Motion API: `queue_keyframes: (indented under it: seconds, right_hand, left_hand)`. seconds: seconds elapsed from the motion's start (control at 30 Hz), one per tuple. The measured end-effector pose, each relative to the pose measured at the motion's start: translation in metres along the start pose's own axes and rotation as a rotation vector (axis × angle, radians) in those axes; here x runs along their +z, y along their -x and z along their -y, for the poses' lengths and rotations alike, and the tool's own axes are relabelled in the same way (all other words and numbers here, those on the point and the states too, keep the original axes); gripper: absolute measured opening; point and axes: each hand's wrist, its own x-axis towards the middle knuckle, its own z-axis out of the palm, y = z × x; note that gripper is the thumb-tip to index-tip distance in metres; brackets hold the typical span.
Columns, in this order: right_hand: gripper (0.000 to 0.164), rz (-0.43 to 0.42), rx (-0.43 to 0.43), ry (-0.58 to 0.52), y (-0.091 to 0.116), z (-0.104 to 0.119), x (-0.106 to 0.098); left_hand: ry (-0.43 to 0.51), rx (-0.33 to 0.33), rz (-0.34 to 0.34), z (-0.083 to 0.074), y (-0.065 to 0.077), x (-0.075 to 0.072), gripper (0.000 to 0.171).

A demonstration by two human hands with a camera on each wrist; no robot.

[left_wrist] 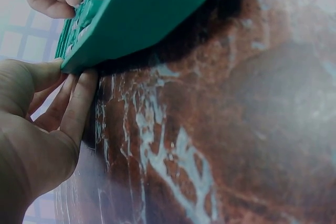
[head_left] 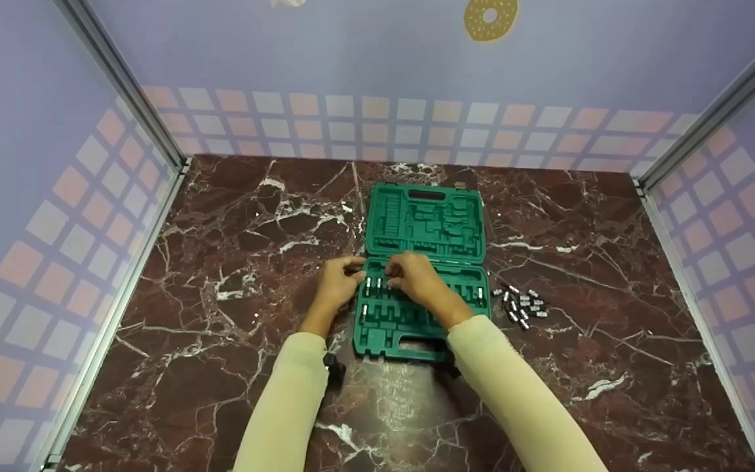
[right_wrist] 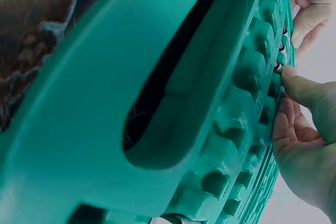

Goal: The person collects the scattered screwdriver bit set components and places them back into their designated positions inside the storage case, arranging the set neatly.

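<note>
A green plastic tool case (head_left: 390, 341) lies open on the table, its lid (head_left: 426, 219) folded back. At the case's left edge is my left hand (head_left: 338, 283); the left wrist view shows its thumb on the rim and fingers against the outer side. My right hand (head_left: 417, 278) is over the upper row of slots, fingers curled in a pinch. By its thumb tip in the right wrist view shows a small metal socket bit (right_wrist: 277, 67), mostly hidden by the hand. Other socket bits (head_left: 368, 286) stand in slots near the left edge, and one (head_left: 480, 296) sits at the right.
A loose pile of silver and black socket bits (head_left: 524, 303) lies on the table right of the case. The marbled dark red table (head_left: 220, 341) is bounded by patterned panels (head_left: 377, 65) at the back and both sides.
</note>
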Motion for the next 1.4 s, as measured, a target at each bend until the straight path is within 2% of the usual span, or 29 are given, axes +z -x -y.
queue_keyframes:
  seconds: [0.4,0.8,1.07,1.4]
  right_hand:
    - [0.008,-0.035,0.05,-0.029,-0.001,-0.002,0.002]
    - [0.007,-0.023,0.036,-0.052,-0.001,-0.005,0.001]
    - [0.009,-0.01,0.014,-0.069,0.008,-0.008,0.0]
    - [0.009,-0.056,0.003,-0.093,0.015,-0.008,-0.005]
  left_hand:
    - [-0.022,0.028,-0.009,0.002,-0.001,0.001,0.026]
    - [-0.006,0.017,-0.009,-0.001,-0.002,0.0,0.025]
    - [0.013,0.013,0.005,0.002,0.001,0.0,0.025]
    - [0.015,0.014,0.001,0.0,-0.001,0.0,0.026]
